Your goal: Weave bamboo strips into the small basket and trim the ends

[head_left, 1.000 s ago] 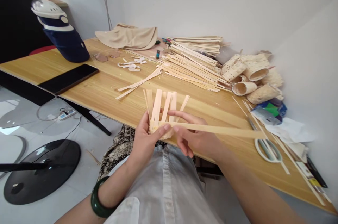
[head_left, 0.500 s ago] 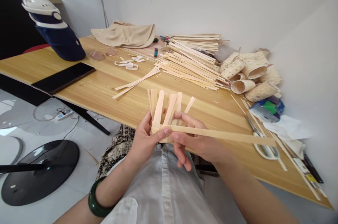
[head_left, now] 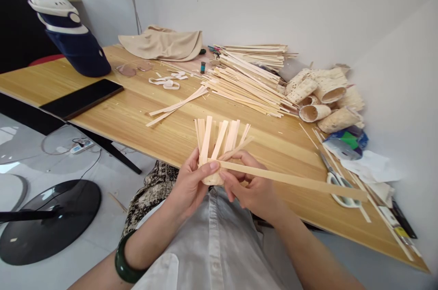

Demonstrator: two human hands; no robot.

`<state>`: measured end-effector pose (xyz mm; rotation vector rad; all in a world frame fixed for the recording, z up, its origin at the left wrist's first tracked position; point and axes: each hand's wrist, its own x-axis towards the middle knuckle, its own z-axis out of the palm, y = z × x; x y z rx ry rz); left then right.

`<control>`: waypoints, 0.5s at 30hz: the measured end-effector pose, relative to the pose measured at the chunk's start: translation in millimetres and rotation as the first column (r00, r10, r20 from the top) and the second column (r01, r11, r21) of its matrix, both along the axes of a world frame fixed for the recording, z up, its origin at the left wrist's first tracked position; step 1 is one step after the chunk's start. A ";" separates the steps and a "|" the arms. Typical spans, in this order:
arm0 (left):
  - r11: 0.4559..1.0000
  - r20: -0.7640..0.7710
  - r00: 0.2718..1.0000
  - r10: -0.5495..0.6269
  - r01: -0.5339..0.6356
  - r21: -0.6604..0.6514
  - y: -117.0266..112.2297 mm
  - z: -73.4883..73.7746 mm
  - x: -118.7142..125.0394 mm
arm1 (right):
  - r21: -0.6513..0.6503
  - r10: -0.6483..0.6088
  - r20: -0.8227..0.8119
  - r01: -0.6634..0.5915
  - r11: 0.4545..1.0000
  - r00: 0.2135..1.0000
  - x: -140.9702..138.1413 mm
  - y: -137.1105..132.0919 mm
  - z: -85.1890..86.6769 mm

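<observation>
A small basket of pale wood strips (head_left: 212, 178), part woven, is held above my lap at the table's near edge. Several upright strips fan out from its top. My left hand (head_left: 190, 180) is closed round its left side, the thumb pressing on a long flat strip (head_left: 294, 180) that crosses the front. That strip runs out far to the right, over my right forearm side and the scissors. Close against the basket's right side, my right hand (head_left: 251, 185) has its fingers bent at the uprights and its thumb under the long strip. The fingers partly hide the weave.
Piled wood strips (head_left: 249, 85) lie at the back, beside birch-bark-like tubes (head_left: 316, 112). Scissors (head_left: 342, 187) rest at the right among thin strips. A black phone-like slab (head_left: 84, 98), a tan cloth (head_left: 164, 44) and a blue-and-white visored cap (head_left: 70, 34) are at the left.
The basket has turned slightly and its uprights have shifted. One upright now leans right beside my right fingers. My right hand's lower fingers have curled in, and the long strip's free end has dropped a little.
</observation>
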<state>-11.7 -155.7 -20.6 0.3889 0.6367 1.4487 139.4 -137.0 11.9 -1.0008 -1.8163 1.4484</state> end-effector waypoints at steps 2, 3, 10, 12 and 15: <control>1.000 0.032 0.999 -0.012 0.012 -0.005 -0.4 -0.1 1.2 | 0.168 0.036 0.127 -0.058 0.984 0.991 7.5 2.3 4.0; 0.999 0.041 0.998 -0.040 0.040 -0.003 -0.8 -0.3 2.1 | 0.257 0.018 0.169 -0.062 0.964 0.985 10.9 3.2 5.8; 0.987 0.106 0.982 -0.159 0.161 -0.016 -4.6 -2.4 9.7 | 0.670 -0.187 0.053 0.104 0.735 0.981 13.3 -0.8 -4.8; 0.980 0.122 0.974 -0.191 0.196 -0.031 -5.5 -1.1 10.4 | 0.728 -0.206 0.033 0.117 0.676 0.978 12.5 -3.6 -12.2; 0.970 0.147 0.965 -0.215 0.228 -0.079 -5.6 2.5 10.5 | 0.860 -0.293 -0.024 0.169 0.482 0.956 12.1 -6.1 -20.8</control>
